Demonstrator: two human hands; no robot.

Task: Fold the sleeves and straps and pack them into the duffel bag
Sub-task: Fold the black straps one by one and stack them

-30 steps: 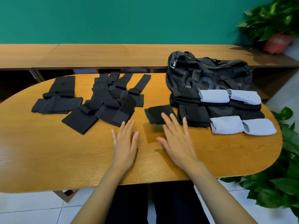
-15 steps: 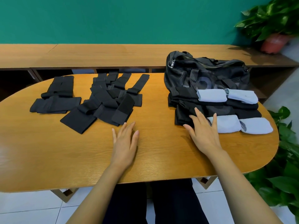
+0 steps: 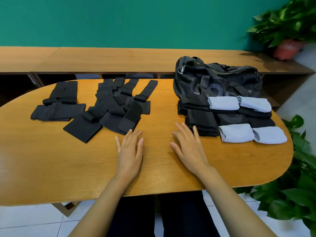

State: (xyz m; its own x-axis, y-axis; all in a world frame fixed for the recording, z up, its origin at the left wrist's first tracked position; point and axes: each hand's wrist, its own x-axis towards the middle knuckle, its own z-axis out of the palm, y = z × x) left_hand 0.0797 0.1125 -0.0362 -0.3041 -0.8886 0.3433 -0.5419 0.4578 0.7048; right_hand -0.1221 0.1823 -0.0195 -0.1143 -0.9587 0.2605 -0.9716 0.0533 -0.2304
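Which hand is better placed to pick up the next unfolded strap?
The left hand, probably: it lies open right beside the nearest loose strap, whereas the right hand lies by the folded stack.

Bright, soft shadows, warped edges

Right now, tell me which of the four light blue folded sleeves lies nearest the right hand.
The front-left light blue folded sleeve, diagonally right of the right hand; the other three lie farther right or farther back.
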